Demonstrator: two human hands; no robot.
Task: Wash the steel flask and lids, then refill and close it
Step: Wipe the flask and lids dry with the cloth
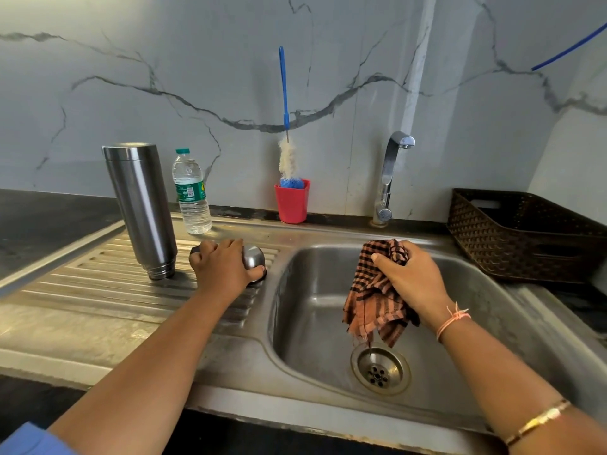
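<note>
Flask: our steel flask (141, 208) stands mouth-down on the ribbed drainboard (98, 277), near its back edge, presumably to drain.
Left hand: our left hand (223, 264) cups a steel lid (253, 256) at the drainboard's basin-side edge.
Right hand: our right hand (407, 277) bunches a checked cloth (371, 300) over the sink basin (312, 323), probably so drips fall inside.
Refill: water bottle (191, 192) waits behind the flask.

left hand (226, 262): bare, no rings seen | left arm: bare forearm, blue sleeve edge (29, 438) at 7 o'clock corner | right hand (410, 277): bare | right wrist: thin pink-orange knotted thread (453, 318) | right forearm: slim gold bangle (538, 421) toward 5 o'clock
</note>
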